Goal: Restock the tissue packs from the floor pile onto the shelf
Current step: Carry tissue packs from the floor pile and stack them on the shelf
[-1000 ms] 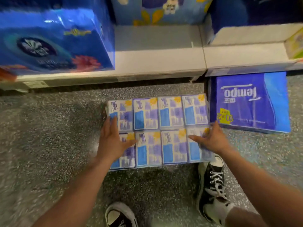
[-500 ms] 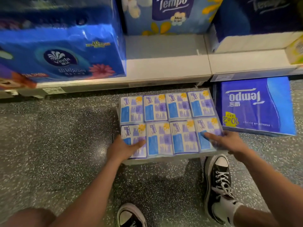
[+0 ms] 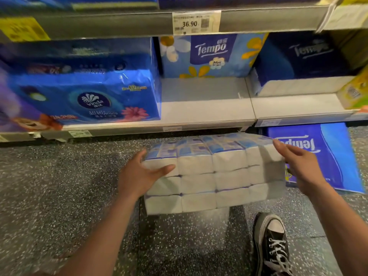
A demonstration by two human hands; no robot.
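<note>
Both hands clamp one tissue bundle [image 3: 213,176] btwn them. The left hand [image 3: 137,176] grips its left end w/ the thumb laid across the white near face; the fingers are hidden round the far side. The right hand [image 3: 298,166] grips the right end, thumb tip on the top corner, fingers down the end face.

Nearest the camera, bottom right: a black canvas shoe [image 3: 272,246] w/ white laces and toecap, on the speckled grey floor [image 3: 59,196].

The bundle is film-wrapped, 4 packs wide and 3 layers high on the near face, w/ the blue-and-purple printed tops facing up and away. It is held off the floor, its shadow dark on the tiles below, in front of the bottom shelf [image 3: 203,108] and apart from its edge.

Just right of the bundle, partly behind the right hand, a blue Tempo pack [image 3: 330,156] lies flat on the floor, logo upside down to the camera, tucked against the shelf base.

The shelf's middle stretch is bare white board. On its left sits a big blue Vinda pack [image 3: 83,96] w/ a pink flower print. At the back, centre, stands a floral Tempo Mini pack [image 3: 211,54]. To its right is a dark blue Tempo pack [image 3: 304,62], then a yellow-green pkg [image 3: 356,90] at the frame edge.

Above, the next shelf's grey rail carries a price tag [image 3: 196,22] reading 36.90 and a blurred yellow label [image 3: 22,28] at far left.
</note>
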